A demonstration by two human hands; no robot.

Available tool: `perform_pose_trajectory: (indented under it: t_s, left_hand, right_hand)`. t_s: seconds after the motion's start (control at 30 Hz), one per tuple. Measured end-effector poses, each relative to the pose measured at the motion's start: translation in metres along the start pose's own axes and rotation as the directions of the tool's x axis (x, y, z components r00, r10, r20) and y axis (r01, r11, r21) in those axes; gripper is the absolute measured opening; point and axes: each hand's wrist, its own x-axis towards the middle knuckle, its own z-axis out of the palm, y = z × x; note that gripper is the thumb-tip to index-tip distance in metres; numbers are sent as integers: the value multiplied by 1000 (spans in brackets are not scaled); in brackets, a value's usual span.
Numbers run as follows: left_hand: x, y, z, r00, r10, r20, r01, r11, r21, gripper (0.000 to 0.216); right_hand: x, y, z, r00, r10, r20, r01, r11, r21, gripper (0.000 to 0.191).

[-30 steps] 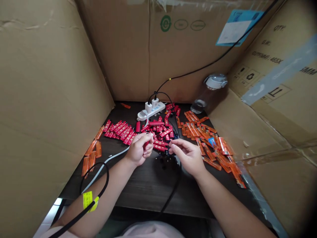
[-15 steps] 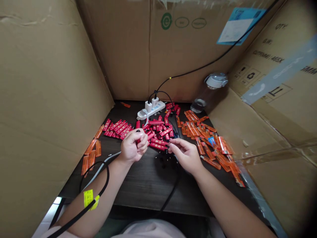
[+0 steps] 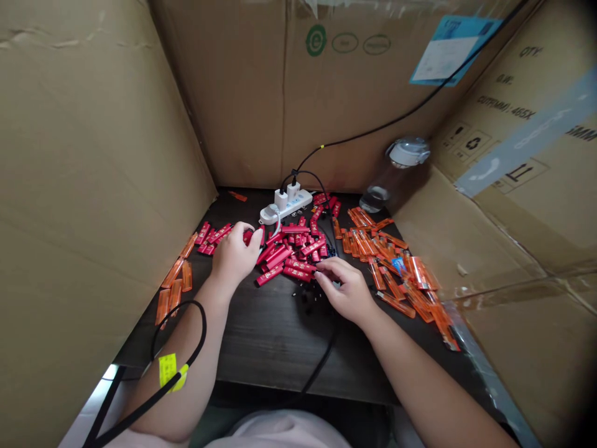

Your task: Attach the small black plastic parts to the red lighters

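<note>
My left hand (image 3: 234,256) reaches over the row of red lighters (image 3: 211,235) at the left, its fingers curled on one red lighter (image 3: 248,236) at the row's right end. A loose heap of red lighters (image 3: 298,250) lies in the middle of the dark table (image 3: 275,336). Beside that heap my right hand (image 3: 344,287) hovers low, its fingertips drawn together over a scatter of small black parts (image 3: 309,298). What those fingertips pinch is too small to name.
Orange lighters (image 3: 389,261) spread at the right, and a few more orange lighters (image 3: 173,285) lie at the left. A white power strip (image 3: 284,208) sits at the back beside a water bottle (image 3: 396,174). Cardboard walls (image 3: 93,186) close in three sides. A black cable (image 3: 321,367) crosses the front.
My left hand has moved left and away from me, carrying a red lighter from the middle to the row. My right hand has dropped toward the black parts.
</note>
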Motion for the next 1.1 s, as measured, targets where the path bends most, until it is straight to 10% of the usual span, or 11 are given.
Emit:
perform_pose_trajectory:
  t_s: [0.33,0.67,0.97,1.1]
  left_hand:
    - [7,-27,19,986,13,168,-104,833,543,39]
    - [0,-16,27,954,257,155,-297,887,353,28]
    - [-8,-9,29,934,162,317,-290,863,414,16]
    - [-8,-6,26,955,238,177,-280,922,268,13]
  right_hand:
    - [0,-4,-4,1000,19,1,-19,1000,4,17]
    - [0,-3,-3,1000,21,15,-21,1000,3,16]
    - [-1,-2,-2,998,30,63,-30,1000,0,15]
    - [1,-2,-3,999,19,50,-19,1000,-18,16]
